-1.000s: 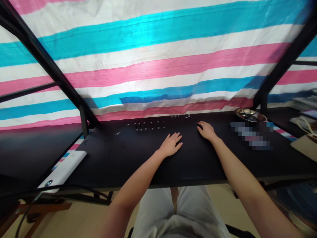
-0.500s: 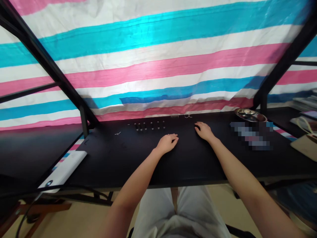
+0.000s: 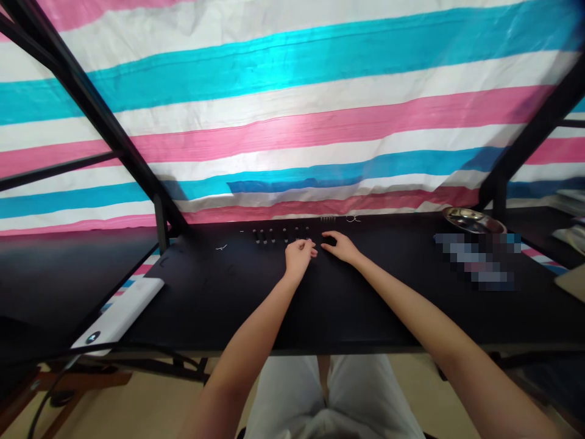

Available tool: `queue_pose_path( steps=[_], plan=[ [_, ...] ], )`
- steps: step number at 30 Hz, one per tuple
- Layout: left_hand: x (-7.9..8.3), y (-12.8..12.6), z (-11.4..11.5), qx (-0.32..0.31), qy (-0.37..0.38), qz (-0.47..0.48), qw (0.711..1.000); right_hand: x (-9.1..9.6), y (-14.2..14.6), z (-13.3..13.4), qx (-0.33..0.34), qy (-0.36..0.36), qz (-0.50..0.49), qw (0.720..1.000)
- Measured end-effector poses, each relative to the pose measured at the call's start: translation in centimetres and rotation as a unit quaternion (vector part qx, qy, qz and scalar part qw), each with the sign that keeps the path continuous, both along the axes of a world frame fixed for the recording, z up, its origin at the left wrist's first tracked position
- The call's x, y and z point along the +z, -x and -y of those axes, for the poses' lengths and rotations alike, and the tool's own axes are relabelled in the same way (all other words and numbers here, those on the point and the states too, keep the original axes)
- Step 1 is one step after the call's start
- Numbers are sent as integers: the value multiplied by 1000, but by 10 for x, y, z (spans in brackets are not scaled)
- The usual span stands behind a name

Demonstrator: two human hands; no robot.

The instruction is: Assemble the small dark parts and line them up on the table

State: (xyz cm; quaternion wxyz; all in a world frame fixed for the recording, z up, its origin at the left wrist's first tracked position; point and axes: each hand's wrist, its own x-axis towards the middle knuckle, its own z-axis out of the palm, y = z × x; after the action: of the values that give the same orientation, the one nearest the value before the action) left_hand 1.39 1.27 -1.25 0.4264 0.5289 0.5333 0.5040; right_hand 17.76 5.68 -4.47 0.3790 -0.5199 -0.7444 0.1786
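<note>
My left hand [image 3: 299, 255] is just in front of the right end of a row of small dark cylinders [image 3: 271, 236] with metallic ends. Its fingers are drawn together, and anything between them is too small to make out. A short way to the right, my right hand [image 3: 342, 247] hovers at or just above the tabletop, thumb and fingers parted, with nothing visible between them. Behind both hands, a line of several small metallic pieces [image 3: 328, 218] lies near the back edge, beside a thin white tie or string [image 3: 353, 219].
A black table [image 3: 219, 305] spans the view, backed by a striped sheet [image 3: 292, 116]. Another white string [image 3: 222, 247] lies left. A long white device [image 3: 123, 314] with a cable is at the left edge. At right are a shiny metal dish [image 3: 473, 219] and a blurred-out item [image 3: 475, 262].
My right hand has moved left, close to my left hand. My left hand has shifted slightly left and its fingers have curled closer together. The view has turned slightly.
</note>
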Motion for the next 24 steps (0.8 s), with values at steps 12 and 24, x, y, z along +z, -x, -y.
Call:
queue_pose_path(
  steps=[12, 24],
  plan=[
    [5, 1, 2, 37, 74, 207, 975, 1, 45, -31, 1, 8, -39, 999],
    [4, 1, 3, 41, 74, 219, 972, 1, 41, -26, 31, 23, -99, 994]
  ],
)
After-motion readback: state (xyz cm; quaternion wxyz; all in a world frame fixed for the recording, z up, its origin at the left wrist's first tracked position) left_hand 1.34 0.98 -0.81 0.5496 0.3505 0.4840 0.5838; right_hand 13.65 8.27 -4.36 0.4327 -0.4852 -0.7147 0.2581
